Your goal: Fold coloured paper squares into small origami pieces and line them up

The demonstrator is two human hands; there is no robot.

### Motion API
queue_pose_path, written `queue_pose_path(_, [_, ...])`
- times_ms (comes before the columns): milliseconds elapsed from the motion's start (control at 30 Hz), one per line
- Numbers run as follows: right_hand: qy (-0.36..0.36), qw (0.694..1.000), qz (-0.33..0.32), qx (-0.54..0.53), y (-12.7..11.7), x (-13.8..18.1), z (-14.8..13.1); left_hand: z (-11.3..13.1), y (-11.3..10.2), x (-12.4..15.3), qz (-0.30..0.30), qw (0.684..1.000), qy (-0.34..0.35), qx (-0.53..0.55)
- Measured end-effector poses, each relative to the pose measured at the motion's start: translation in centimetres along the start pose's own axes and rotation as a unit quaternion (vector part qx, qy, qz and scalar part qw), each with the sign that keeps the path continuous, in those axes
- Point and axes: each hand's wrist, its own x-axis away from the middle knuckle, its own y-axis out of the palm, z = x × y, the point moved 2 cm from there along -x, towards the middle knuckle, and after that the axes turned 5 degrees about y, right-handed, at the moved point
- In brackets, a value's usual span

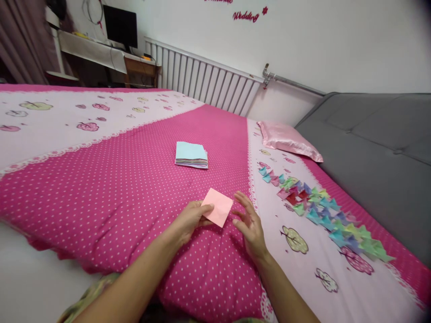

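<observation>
A square sheet of pink paper (218,208) is pinched at its left corner by my left hand (190,220), thumb on top and fingers beneath. Just off the sheet's right corner is my right hand (249,225), its fingers apart and curved, with nothing in them. Farther out on the bed lies a stack of coloured paper (191,153), a light blue sheet on top. To the right, several small folded paper pieces (326,218) in many colours stand in rows.
The bed has a pink dotted and floral bedspread (141,179). A pink satin pillow (289,140) lies near the grey padded headboard (377,134). Beyond the bed are a white radiator (202,74) and a desk (139,66) with a black monitor (120,28).
</observation>
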Motion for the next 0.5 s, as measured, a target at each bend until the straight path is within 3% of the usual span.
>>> queue_pose_path(267, [-0.014, 0.999, -0.028, 0.033, 0.11, -0.08, 0.07, 0.04, 0.16, 0.23, -0.031, 0.999, -0.012, -0.018])
queue_pose_path(500, [-0.013, 0.998, -0.040, 0.050, 0.27, 0.12, -0.23, -0.04, 0.00, 0.26, -0.011, 1.000, -0.016, -0.017])
